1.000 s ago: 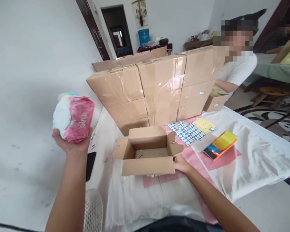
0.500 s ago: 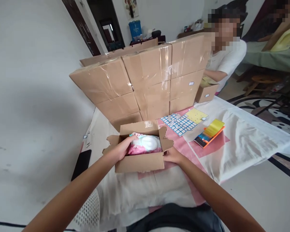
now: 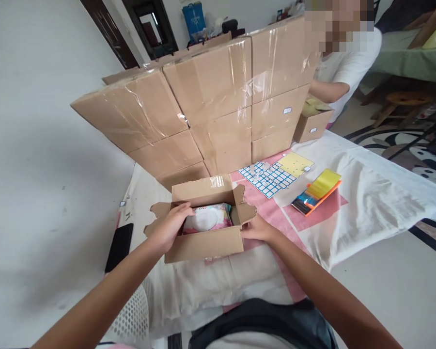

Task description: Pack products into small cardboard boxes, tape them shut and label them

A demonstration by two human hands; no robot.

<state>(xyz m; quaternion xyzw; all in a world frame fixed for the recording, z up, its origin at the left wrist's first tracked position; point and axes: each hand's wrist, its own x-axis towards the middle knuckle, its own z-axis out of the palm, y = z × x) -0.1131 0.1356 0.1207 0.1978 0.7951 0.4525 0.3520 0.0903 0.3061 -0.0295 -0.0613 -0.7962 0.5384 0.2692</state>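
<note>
An open cardboard box [image 3: 205,245] stands before me on the cloth-covered table, its flaps spread outward. Inside lies a pack of wet wipes [image 3: 223,215], pink, white and teal with a white lid on top. My left hand [image 3: 171,224] reaches over the box's left side, closed on the left end of the pack; some of its fingers are hidden inside. At the right end of the box, my right hand [image 3: 256,229] grips the lower corner by the flap, with its fingertips partly out of sight.
Taped cardboard boxes [image 3: 218,116] form a wall behind the open box. To the right lie sheets of blue-edged labels [image 3: 267,179] and an orange and yellow packet [image 3: 317,191]. A person [image 3: 356,68] works beside another small box [image 3: 312,126]. A black phone-like slab [image 3: 119,247] lies left.
The wipes pack has gone from tilted to flatter and lower in the box, with my left hand still at its left end. My right hand stays at the box's right corner. The view has shifted slightly.
</note>
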